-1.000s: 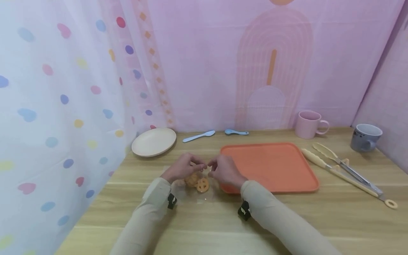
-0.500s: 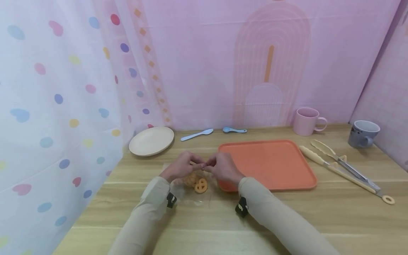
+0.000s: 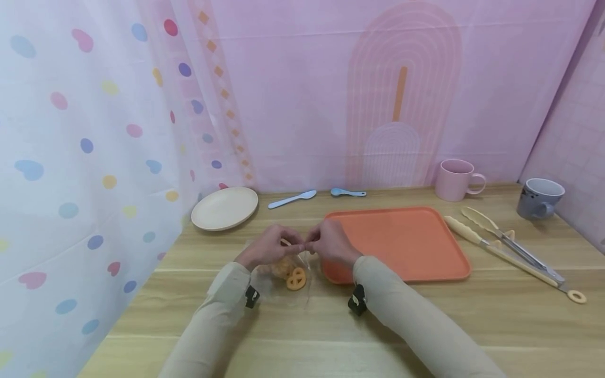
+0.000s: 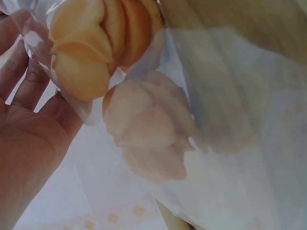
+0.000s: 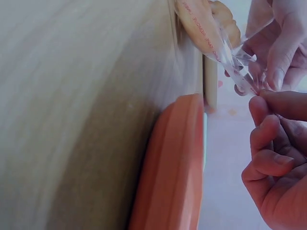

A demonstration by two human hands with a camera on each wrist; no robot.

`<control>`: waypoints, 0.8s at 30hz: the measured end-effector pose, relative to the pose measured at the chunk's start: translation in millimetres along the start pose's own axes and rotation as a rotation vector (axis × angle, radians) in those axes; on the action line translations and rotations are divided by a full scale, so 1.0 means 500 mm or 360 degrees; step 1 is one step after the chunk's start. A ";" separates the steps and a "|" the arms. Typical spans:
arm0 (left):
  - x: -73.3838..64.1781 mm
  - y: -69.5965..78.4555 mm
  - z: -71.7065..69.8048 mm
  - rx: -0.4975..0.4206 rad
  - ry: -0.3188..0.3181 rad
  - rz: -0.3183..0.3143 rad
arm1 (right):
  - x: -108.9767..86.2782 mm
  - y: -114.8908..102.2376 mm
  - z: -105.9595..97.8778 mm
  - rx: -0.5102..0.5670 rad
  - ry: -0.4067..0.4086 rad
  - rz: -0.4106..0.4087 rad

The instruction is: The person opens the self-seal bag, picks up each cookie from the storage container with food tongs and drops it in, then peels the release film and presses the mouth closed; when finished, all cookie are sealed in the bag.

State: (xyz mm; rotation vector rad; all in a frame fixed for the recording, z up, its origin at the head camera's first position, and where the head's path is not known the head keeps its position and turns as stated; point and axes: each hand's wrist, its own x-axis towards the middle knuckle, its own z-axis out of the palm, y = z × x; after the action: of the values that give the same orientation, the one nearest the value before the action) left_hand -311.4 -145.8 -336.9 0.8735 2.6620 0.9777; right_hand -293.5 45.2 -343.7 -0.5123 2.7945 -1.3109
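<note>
A clear plastic bag [image 3: 279, 298] lies on the table under my hands, with an orange-brown pretzel [image 3: 296, 280] and a lumpy golden piece [image 3: 282, 269] in it. My left hand [image 3: 273, 245] pinches the bag's upper edge between thumb and fingers. Right beside it, fingertips nearly meeting, my right hand [image 3: 332, 242] pinches the same edge. In the right wrist view, red print runs along the bag's edge [image 5: 218, 50] toward the pinching fingertips. Through the film, the left wrist view shows golden bread-like pieces [image 4: 81, 48]; their exact kind is unclear.
An orange tray [image 3: 402, 244] lies right of the bag, partly under my right hand. Tongs [image 3: 512, 257] rest beyond it, near a pink mug [image 3: 454, 181] and a grey mug [image 3: 540, 199]. Along the back are a cream plate [image 3: 225, 209] and two blue utensils, a spoon [image 3: 347, 192] among them.
My fingertips have come together at the bag's edge from a small gap. The pretzel has shifted slightly down and left, and the bag's right side looks more drawn up. The head view tilted slightly.
</note>
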 end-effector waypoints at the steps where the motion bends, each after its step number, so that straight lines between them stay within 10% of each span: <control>1: 0.000 -0.001 0.001 -0.0004 0.0003 0.0003 | 0.001 0.000 0.000 0.0002 -0.0002 -0.0002; 24: -0.005 -0.002 0.003 -0.0103 0.0131 -0.0074 | -0.002 0.003 0.009 0.0083 0.0051 -0.0040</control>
State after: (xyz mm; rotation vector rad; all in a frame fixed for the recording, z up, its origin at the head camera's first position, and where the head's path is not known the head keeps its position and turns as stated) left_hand -309.1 -147.2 -338.5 0.7705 2.6882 1.1048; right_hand -292.5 43.0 -347.7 -0.5304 2.7798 -1.4045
